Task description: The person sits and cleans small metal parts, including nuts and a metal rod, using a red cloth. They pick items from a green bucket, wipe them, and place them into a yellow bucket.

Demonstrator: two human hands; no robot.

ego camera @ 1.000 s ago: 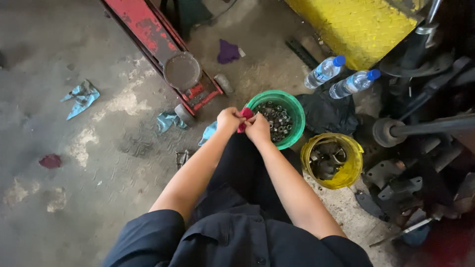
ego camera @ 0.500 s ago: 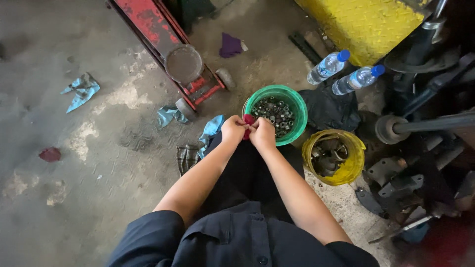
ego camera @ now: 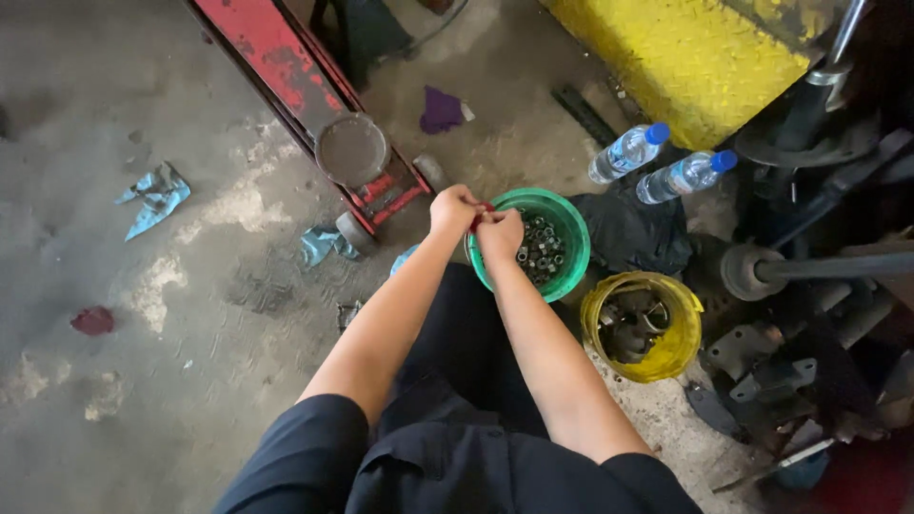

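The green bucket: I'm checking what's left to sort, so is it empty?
No, the green bucket holds a heap of small metal nuts and sockets, right beside both hands, left hand and right hand.

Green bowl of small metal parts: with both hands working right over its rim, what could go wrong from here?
1. The left hand and right hand pinch a small red thing above the green bowl; if dropped, it may vanish among the parts.
2. An elbow might tip the yellow bucket close by.
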